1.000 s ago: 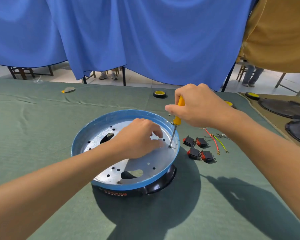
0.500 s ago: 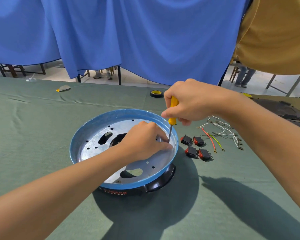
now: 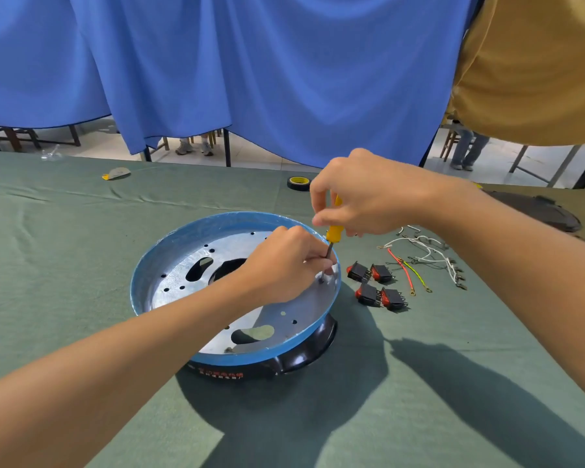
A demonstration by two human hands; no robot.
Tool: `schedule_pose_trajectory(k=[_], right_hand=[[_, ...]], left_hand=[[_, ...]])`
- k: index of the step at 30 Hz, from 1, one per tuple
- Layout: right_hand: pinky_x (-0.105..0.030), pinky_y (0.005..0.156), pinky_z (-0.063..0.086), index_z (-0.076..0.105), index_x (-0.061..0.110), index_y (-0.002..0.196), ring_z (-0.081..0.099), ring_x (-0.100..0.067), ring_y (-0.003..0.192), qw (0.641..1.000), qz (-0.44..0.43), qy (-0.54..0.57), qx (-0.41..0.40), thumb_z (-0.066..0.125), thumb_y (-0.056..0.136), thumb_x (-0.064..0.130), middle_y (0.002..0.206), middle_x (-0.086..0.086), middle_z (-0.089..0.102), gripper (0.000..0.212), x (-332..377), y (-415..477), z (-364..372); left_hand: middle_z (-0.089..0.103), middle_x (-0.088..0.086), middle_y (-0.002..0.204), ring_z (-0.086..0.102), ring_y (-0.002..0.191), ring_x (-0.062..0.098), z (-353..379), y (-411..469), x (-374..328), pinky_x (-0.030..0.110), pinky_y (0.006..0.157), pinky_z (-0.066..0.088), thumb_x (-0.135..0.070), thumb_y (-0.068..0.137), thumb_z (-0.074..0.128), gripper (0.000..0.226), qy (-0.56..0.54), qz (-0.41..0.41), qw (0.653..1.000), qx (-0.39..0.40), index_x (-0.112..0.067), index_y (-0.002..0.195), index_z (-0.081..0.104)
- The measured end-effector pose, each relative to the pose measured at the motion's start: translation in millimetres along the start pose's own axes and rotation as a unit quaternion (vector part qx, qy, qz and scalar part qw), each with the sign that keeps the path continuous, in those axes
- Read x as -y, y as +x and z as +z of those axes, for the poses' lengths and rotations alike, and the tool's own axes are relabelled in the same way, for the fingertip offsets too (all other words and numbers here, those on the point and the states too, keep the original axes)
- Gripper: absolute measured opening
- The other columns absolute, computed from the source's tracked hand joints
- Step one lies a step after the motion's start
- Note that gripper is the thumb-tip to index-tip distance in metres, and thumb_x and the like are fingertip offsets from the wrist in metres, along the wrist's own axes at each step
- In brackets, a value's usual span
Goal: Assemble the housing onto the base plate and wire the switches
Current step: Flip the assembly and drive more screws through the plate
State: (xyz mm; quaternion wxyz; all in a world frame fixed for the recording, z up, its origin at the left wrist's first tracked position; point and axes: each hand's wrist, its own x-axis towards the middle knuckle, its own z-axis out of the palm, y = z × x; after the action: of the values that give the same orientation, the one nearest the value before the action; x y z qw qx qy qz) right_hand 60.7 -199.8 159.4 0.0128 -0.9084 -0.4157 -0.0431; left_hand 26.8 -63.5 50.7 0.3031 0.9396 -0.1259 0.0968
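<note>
Two bare hands are on the fastening step. The right hand [image 3: 368,194] has its fingers curled round the handle of the yellow-handled screwdriver [image 3: 333,233], which stands nearly upright with its tip at a hole by the 3 o'clock edge of the round silvery metal base plate with a blue rim [image 3: 183,268]. The left hand [image 3: 284,265] pinches the shaft low down to steady it. I cannot tell whether a screw sits under the tip.

The plate rests on the glossy black plastic housing [image 3: 304,358], in the middle of the green cloth-covered counter [image 3: 65,265]. Four black rocker switches with red faces [image 3: 367,293] and loose white, red and yellow-green wires [image 3: 400,267] lie untouched at 3 o'clock of the plate, so wiring looks unstarted.

The next move likely calls for straight downward pressure while turning
</note>
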Motion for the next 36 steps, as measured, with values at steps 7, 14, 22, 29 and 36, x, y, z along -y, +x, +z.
schedule_pose_trajectory(k=[7,14,22,29,36], right_hand=[[-0.035,0.057,0.056,0.063,0.003,0.080,0.057,-0.008,0.039,0.996,0.073,0.026,-0.040,0.050,0.097,0.037,0.051,-0.005,0.065,0.040,-7,11,17],[-0.028,0.053,0.050,0.058,0.007,0.083,0.059,-0.006,0.040,0.998,0.049,0.026,-0.008,0.050,0.098,0.028,0.046,-0.001,0.064,0.027,-3,15,17],[-0.033,0.065,0.052,0.059,0.023,0.092,0.052,0.002,0.067,1.000,0.006,0.010,0.015,0.065,0.086,0.031,0.076,0.014,0.055,0.012,-2,2,0],[-0.030,0.056,0.055,0.057,0.010,0.076,0.059,-0.003,0.038,0.999,0.038,0.033,0.013,0.060,0.092,0.036,0.048,-0.002,0.065,0.031,0,6,5],[-0.030,0.060,0.051,0.060,0.023,0.085,0.063,-0.007,0.063,1.000,-0.001,0.000,0.028,0.066,0.087,0.042,0.077,0.012,0.064,0.021,-2,7,-5]], left_hand=[[0.069,0.002,0.063,0.054,0.061,0.018,2,-2,3,0.042,0.068,0.051,-0.036,0.081,0.077,0.020,0.000,-0.039,0.998,-0.047,-0.019,0.070,0.078],[0.073,-0.009,0.074,0.065,0.074,0.012,3,-2,1,0.038,0.075,0.054,-0.037,0.077,0.080,0.016,-0.008,-0.052,0.998,-0.041,-0.022,0.077,0.076],[0.076,-0.005,0.084,0.066,0.082,0.008,2,0,-2,0.020,0.078,0.048,-0.019,0.086,0.073,0.007,0.009,-0.019,1.000,-0.007,-0.018,0.085,0.080],[0.075,-0.008,0.077,0.058,0.068,0.002,-2,-1,0,0.015,0.065,0.044,-0.029,0.081,0.078,0.007,-0.023,-0.036,0.999,-0.023,-0.023,0.078,0.079],[0.056,-0.021,0.055,0.055,0.059,0.000,-3,1,-4,0.013,0.061,0.037,-0.017,0.086,0.072,0.011,0.011,-0.004,1.000,0.001,-0.019,0.078,0.079]])
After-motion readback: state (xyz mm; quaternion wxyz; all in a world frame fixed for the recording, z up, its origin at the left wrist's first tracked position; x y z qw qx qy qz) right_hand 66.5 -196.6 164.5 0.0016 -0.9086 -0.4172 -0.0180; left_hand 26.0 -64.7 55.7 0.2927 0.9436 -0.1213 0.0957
